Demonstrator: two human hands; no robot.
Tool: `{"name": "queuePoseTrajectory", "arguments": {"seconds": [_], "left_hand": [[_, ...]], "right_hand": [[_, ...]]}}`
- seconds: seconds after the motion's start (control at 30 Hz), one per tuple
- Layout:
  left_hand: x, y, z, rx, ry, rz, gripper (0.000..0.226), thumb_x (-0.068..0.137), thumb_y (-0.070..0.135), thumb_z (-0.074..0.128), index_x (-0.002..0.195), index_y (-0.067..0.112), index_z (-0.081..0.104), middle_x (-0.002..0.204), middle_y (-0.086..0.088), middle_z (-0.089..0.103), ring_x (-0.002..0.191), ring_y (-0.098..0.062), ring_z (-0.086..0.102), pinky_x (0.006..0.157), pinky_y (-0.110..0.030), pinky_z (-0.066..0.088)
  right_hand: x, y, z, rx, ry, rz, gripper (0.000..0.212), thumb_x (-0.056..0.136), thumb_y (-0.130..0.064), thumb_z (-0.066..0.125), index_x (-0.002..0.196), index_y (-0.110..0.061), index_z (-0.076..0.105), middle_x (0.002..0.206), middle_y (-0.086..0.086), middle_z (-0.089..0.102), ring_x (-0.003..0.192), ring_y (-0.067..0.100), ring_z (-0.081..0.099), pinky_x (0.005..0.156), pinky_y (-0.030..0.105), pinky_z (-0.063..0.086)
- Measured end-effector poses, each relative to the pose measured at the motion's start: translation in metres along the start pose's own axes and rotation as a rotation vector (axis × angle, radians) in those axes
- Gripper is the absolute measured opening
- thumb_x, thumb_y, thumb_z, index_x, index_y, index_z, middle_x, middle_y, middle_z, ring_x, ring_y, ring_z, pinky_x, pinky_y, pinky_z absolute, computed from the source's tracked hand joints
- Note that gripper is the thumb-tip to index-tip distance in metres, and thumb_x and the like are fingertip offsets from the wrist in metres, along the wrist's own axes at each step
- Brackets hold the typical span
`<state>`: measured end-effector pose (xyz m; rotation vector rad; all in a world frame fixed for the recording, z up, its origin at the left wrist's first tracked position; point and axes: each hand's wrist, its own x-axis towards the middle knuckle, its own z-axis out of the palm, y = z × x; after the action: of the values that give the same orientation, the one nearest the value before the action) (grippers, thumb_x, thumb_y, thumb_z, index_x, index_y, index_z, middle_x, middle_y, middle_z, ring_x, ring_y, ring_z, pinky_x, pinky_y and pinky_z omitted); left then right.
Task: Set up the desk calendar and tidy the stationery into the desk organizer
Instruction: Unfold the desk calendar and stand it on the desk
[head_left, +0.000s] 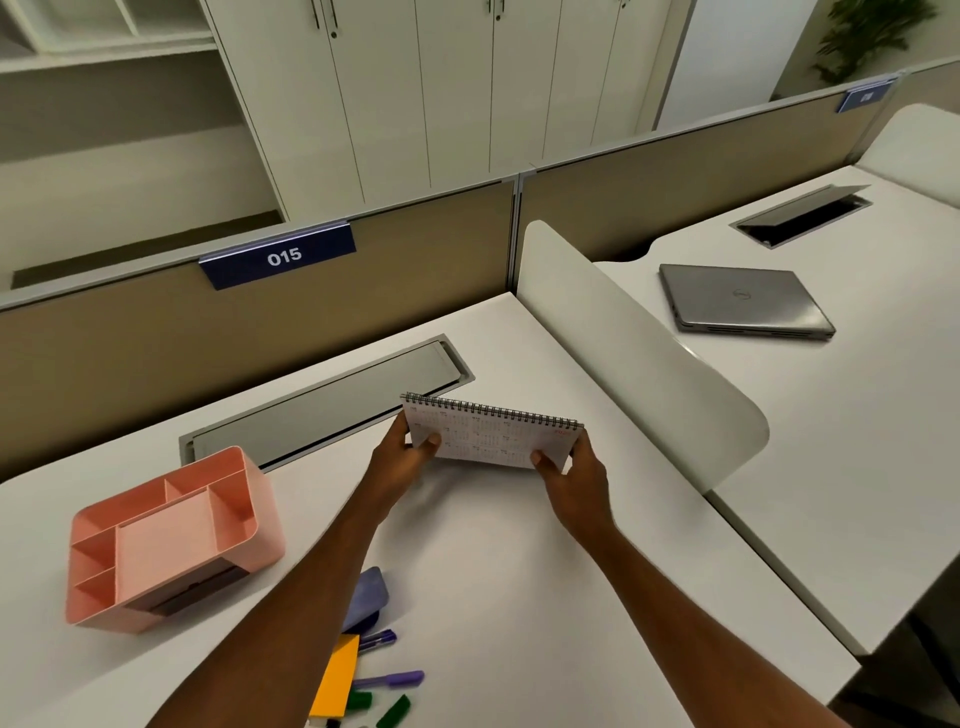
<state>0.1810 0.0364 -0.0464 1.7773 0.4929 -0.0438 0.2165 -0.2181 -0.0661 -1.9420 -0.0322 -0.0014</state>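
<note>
Gripping the spiral-bound calendar (491, 436) at its two short ends, the left hand (408, 457) and right hand (574, 475) pinch it above the white desk (519, 545), spiral uppermost. Pink organizer (171, 540) stands left; pens (389, 678), yellow pad (335, 675) lie nearer.

One white spiral-bound desk calendar (493, 436), one pink plastic organizer (171, 535), two purple pens (377, 639) (390, 678), two green markers (359, 700) (394, 711), one grey laptop (743, 301)

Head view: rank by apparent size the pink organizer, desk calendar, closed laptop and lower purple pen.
1. pink organizer
2. closed laptop and desk calendar look alike; the laptop is farther, so unranked
3. lower purple pen
</note>
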Motion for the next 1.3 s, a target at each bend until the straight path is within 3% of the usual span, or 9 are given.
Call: {"name": "queuePoseTrajectory", "arguments": {"seconds": [0.3, 0.4, 0.57, 0.73, 0.97, 1.1, 1.3], "left_hand": [[0.012, 0.005, 0.006, 0.064, 0.055, 0.053, 0.042, 0.107, 0.045, 0.048, 0.148, 0.036, 0.048, 0.138, 0.008, 0.059, 0.119, -0.017, 0.057, 0.099, -0.034, 0.046], [0.014, 0.001, 0.008, 0.103, 0.030, 0.043, 0.043, 0.108, 0.045, 0.043, 0.149, 0.031, 0.048, 0.142, 0.000, 0.061, 0.128, -0.023, 0.057, 0.108, -0.040, 0.048], [0.014, -0.016, 0.008, 0.260, 0.008, -0.024, 0.052, 0.108, 0.051, 0.035, 0.150, 0.023, 0.046, 0.146, -0.006, 0.059, 0.132, -0.032, 0.057, 0.111, -0.048, 0.045], [0.018, -0.020, 0.009, 0.249, -0.011, -0.079, 0.057, 0.107, 0.055, 0.034, 0.152, 0.022, 0.045, 0.149, -0.008, 0.056, 0.135, -0.033, 0.054, 0.115, -0.049, 0.042], [0.020, -0.018, 0.007, 0.253, -0.061, -0.146, 0.056, 0.108, 0.052, 0.035, 0.153, 0.020, 0.046, 0.150, -0.010, 0.056, 0.135, -0.035, 0.054, 0.116, -0.048, 0.041], [0.021, -0.017, 0.006, 0.275, -0.101, -0.178, 0.056, 0.109, 0.051, 0.032, 0.154, 0.019, 0.044, 0.152, -0.010, 0.053, 0.137, -0.036, 0.052, 0.116, -0.048, 0.040], [0.020, -0.018, 0.004, 0.259, -0.124, -0.185, 0.056, 0.109, 0.050, 0.032, 0.155, 0.020, 0.043, 0.152, -0.009, 0.054, 0.137, -0.035, 0.052, 0.117, -0.047, 0.040]], "right_hand": [[0.015, 0.007, 0.004, -0.023, -0.021, -0.002, 0.040, 0.097, -0.024, 0.066, 0.133, -0.026, 0.048, 0.129, -0.007, 0.065, 0.111, 0.013, 0.063, 0.092, 0.028, 0.055], [0.016, 0.013, 0.004, -0.063, -0.046, 0.025, 0.037, 0.099, -0.027, 0.063, 0.132, -0.024, 0.046, 0.130, -0.003, 0.066, 0.108, 0.018, 0.065, 0.089, 0.031, 0.058], [0.013, 0.023, 0.007, -0.069, -0.092, 0.080, 0.039, 0.100, -0.032, 0.063, 0.132, -0.026, 0.041, 0.131, -0.002, 0.064, 0.107, 0.020, 0.065, 0.088, 0.030, 0.060], [0.014, 0.026, 0.005, -0.054, -0.121, 0.088, 0.043, 0.099, -0.035, 0.063, 0.134, -0.025, 0.040, 0.133, -0.002, 0.063, 0.109, 0.019, 0.064, 0.088, 0.027, 0.060], [0.015, 0.027, -0.001, -0.062, -0.140, 0.139, 0.049, 0.095, -0.046, 0.066, 0.132, -0.022, 0.044, 0.128, -0.005, 0.065, 0.104, 0.017, 0.065, 0.064, 0.003, 0.050], [0.016, 0.023, -0.004, -0.045, -0.163, 0.137, 0.063, 0.091, -0.048, 0.071, 0.142, -0.024, 0.041, 0.126, -0.011, 0.064, 0.106, 0.013, 0.064, 0.067, 0.003, 0.049], [0.012, 0.023, -0.003, -0.067, -0.169, 0.181, 0.064, 0.088, -0.044, 0.077, 0.131, -0.021, 0.036, 0.131, -0.001, 0.063, 0.101, 0.016, 0.063, 0.064, 0.005, 0.051]]}}
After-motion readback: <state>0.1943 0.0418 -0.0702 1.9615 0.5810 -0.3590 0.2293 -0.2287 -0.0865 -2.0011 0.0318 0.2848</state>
